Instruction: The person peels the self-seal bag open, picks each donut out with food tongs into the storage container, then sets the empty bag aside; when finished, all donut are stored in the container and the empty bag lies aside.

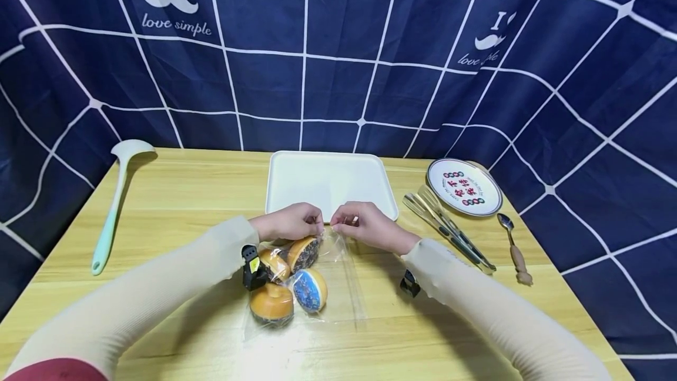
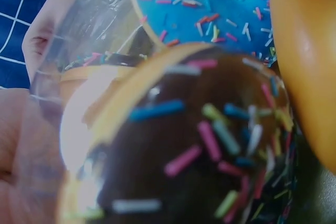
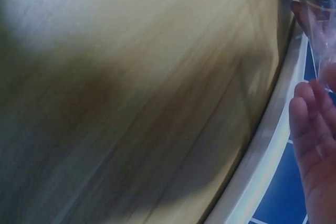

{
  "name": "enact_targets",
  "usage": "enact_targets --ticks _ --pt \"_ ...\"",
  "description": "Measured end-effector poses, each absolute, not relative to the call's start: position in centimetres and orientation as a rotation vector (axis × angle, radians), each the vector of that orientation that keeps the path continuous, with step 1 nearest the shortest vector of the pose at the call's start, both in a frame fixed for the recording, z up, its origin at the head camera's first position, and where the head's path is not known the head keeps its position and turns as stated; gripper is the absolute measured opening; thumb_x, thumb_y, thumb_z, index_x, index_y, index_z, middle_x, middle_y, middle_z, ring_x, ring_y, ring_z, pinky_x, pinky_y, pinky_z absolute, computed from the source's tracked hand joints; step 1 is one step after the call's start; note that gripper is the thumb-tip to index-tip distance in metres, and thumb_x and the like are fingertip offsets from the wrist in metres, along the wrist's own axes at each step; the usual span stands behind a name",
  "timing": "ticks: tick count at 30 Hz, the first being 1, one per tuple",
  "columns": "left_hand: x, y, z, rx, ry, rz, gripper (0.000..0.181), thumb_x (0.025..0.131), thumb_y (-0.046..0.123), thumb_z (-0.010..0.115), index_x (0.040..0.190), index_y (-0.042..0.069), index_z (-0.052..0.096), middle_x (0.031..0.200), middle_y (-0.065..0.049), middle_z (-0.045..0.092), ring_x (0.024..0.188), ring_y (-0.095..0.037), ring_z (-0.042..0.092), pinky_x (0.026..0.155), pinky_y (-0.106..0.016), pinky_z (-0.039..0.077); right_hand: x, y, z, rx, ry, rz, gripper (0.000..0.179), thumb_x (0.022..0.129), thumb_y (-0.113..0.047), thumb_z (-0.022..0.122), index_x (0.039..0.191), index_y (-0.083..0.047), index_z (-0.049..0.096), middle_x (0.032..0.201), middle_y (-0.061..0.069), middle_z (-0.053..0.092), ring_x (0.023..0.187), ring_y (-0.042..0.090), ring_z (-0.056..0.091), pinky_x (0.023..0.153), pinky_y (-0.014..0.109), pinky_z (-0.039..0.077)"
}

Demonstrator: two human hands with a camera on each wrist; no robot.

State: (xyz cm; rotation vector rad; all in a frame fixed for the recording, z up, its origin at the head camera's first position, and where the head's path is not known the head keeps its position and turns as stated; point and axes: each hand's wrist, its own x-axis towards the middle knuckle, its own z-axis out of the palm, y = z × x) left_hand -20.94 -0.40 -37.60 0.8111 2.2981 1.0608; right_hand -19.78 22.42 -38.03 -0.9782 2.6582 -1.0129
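A clear plastic bag [image 1: 344, 287] lies on the wooden table with several doughnuts inside it. One doughnut has blue icing with sprinkles [image 1: 309, 291]; another, plain side up, is a golden-brown doughnut [image 1: 272, 300] with a dark underside. Close up in the left wrist view, a chocolate-iced doughnut [image 2: 210, 145] shows coloured sprinkles through the film. At the bag's far edge my left hand [image 1: 293, 221] pinches the plastic between thumb and fingers. Just right of it my right hand [image 1: 370, 227] pinches the same edge, with a small gap between the two hands.
Behind the hands lies a white tray [image 1: 328, 178]. On the right are a patterned plate [image 1: 465, 187], metal tongs [image 1: 449, 228] and a spoon with a wooden handle [image 1: 515, 251]. A pale green ladle [image 1: 113, 210] lies at the left. A dark blue checked cloth [image 1: 338, 87] hangs behind.
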Motion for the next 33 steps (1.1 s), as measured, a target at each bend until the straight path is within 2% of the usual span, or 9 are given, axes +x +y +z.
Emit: enact_targets --ticks 7,13,21,33 --pt "-20.9 -0.4 -37.6 0.811 2.293 1.063 0.013 0.1 0.001 0.058 0.093 -0.001 0.069 0.086 -0.005 0.065 0.078 -0.011 0.054 0.078 -0.022 0.044 -19.7 22.4 -38.0 -1.073 2.695 -0.96 0.005 0.098 -0.008 0.072 0.098 -0.006 0.076 0.093 0.003 0.072 0.081 0.007 0.056 0.072 0.025 0.052" --pt "-21.0 -0.5 -37.6 0.789 2.27 1.072 0.013 0.102 0.004 0.058 0.095 -0.001 0.069 0.083 -0.002 0.062 0.076 -0.011 0.052 0.077 -0.022 0.044 -19.8 22.5 -37.9 -1.071 2.708 -0.914 0.007 0.101 -0.011 0.069 0.1 -0.009 0.076 0.096 0.0 0.072 0.085 0.009 0.058 0.077 0.026 0.052" --pt "-21.1 -0.7 -37.7 0.801 2.269 1.062 0.014 0.103 0.004 0.057 0.095 -0.001 0.068 0.087 -0.005 0.064 0.079 -0.012 0.053 0.079 -0.022 0.043 -19.6 22.5 -37.6 -1.119 2.726 -0.868 0.011 0.104 -0.016 0.064 0.103 -0.011 0.074 0.098 -0.003 0.068 0.087 0.009 0.057 0.079 0.027 0.052" --pt "-21.1 -0.8 -37.9 0.797 2.256 1.082 0.014 0.102 0.001 0.054 0.093 0.0 0.065 0.089 -0.006 0.066 0.079 -0.011 0.054 0.078 -0.022 0.044 -19.2 23.9 -37.3 -1.061 2.752 -1.003 0.006 0.103 -0.013 0.066 0.098 -0.011 0.07 0.097 0.001 0.068 0.091 0.01 0.061 0.074 0.024 0.053"
